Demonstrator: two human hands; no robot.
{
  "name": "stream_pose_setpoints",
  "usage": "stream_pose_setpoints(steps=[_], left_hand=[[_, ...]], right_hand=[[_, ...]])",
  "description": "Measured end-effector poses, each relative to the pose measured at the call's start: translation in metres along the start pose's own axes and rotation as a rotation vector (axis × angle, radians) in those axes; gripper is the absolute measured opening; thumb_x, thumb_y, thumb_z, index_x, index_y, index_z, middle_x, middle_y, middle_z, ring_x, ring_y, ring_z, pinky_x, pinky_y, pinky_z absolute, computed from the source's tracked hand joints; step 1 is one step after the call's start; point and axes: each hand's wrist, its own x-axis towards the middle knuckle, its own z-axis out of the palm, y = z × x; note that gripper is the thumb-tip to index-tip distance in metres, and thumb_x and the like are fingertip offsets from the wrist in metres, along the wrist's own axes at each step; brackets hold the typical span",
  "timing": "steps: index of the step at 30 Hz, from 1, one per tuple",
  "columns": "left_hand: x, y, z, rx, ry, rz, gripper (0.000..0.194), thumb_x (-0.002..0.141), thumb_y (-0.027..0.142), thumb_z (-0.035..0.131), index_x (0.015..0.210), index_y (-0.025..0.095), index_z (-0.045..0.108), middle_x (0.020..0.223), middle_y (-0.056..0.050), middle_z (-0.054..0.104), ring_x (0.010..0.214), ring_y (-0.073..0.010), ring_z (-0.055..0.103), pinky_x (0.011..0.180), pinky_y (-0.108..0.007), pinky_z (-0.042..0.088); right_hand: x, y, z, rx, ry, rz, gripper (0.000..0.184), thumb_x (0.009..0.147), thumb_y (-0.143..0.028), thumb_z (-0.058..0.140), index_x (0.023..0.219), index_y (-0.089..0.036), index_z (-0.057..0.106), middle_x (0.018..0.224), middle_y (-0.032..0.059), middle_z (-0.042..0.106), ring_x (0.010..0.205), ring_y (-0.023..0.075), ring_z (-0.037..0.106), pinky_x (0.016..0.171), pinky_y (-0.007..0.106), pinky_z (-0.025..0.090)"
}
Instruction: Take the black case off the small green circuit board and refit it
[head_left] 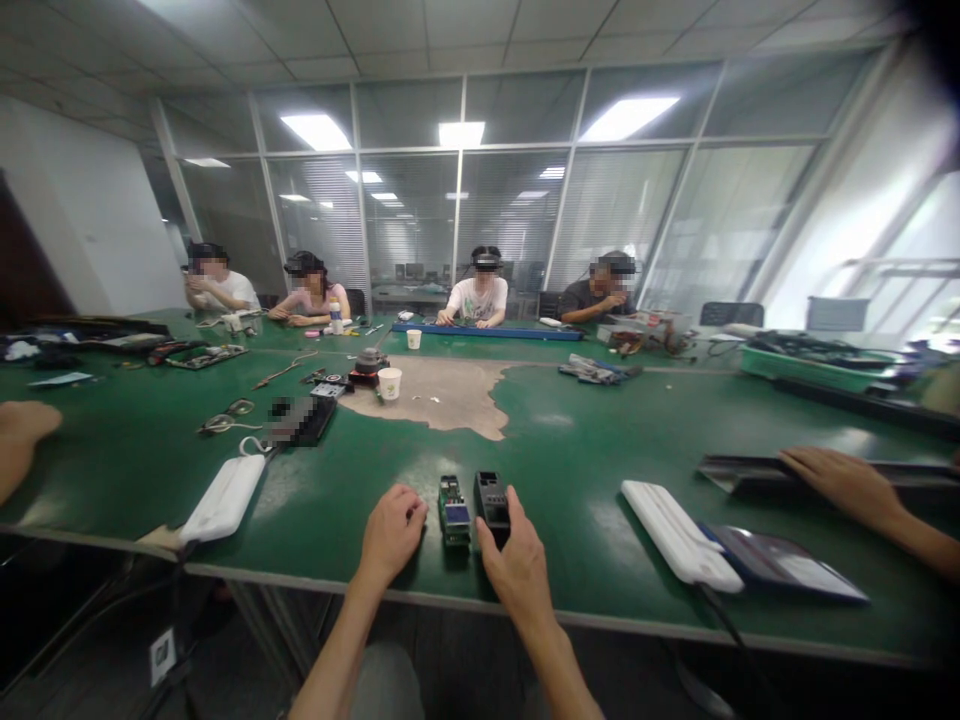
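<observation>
On the green table (570,440), right in front of me, a small device's circuit board assembly (454,512) with a bluish screen lies between my hands. Just right of it is a black plastic housing (491,495) with openings in its upper end. My right hand (517,555) grips this housing, the thumb on its near left side and the fingers along its right edge. To the left of the board rests my left hand (394,532), its fingers curled together and apart from the board. Whether anything is inside those fingers is hidden.
White power banks (225,497) with cables lie to both sides. Near the right one is a dark flat packet (780,562). A neighbour's hand (840,485) touches a long black part. Paper cups (389,384) stand farther back; several people sit across the table.
</observation>
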Motion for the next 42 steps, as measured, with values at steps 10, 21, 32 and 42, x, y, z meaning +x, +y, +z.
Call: stream_pose_setpoints(steps=[10, 21, 32, 42], left_hand=[[-0.002, 0.0, 0.0, -0.001, 0.015, -0.005, 0.023, 0.09, 0.028, 0.045, 0.074, 0.02, 0.06, 0.089, -0.002, 0.06, 0.084, -0.0125, 0.057, 0.078, -0.023, 0.042], [-0.003, 0.0, -0.002, -0.03, 0.003, -0.015, 0.024, 0.09, 0.028, 0.045, 0.075, 0.019, 0.061, 0.091, -0.003, 0.06, 0.086, -0.0132, 0.057, 0.08, -0.024, 0.042], [-0.002, -0.001, 0.001, -0.016, 0.009, 0.005, 0.025, 0.091, 0.029, 0.044, 0.075, 0.02, 0.062, 0.093, -0.003, 0.061, 0.088, -0.0135, 0.057, 0.083, -0.025, 0.043], [-0.001, 0.003, -0.003, -0.013, -0.005, -0.008, 0.026, 0.09, 0.029, 0.044, 0.075, 0.02, 0.062, 0.094, -0.003, 0.061, 0.087, -0.0135, 0.057, 0.081, -0.025, 0.043]], right_hand=[[0.017, -0.053, -0.013, 0.191, -0.028, 0.062, 0.07, 0.083, -0.047, 0.055, 0.141, -0.009, 0.039, 0.134, 0.0166, 0.054, 0.123, 0.0274, 0.052, 0.103, 0.041, 0.042], [0.004, -0.062, 0.019, 0.036, -0.053, -0.108, 0.069, 0.085, -0.034, 0.052, 0.143, -0.004, 0.032, 0.134, 0.0223, 0.051, 0.123, 0.0305, 0.052, 0.099, 0.044, 0.044], [-0.012, -0.041, 0.027, 0.004, -0.066, -0.136, 0.075, 0.083, -0.041, 0.056, 0.143, -0.003, 0.032, 0.138, 0.022, 0.047, 0.126, 0.0311, 0.048, 0.103, 0.045, 0.04], [-0.008, -0.044, 0.027, 0.088, -0.033, -0.143, 0.082, 0.082, -0.05, 0.058, 0.145, -0.007, 0.029, 0.142, 0.0198, 0.043, 0.13, 0.0292, 0.043, 0.105, 0.045, 0.038]])
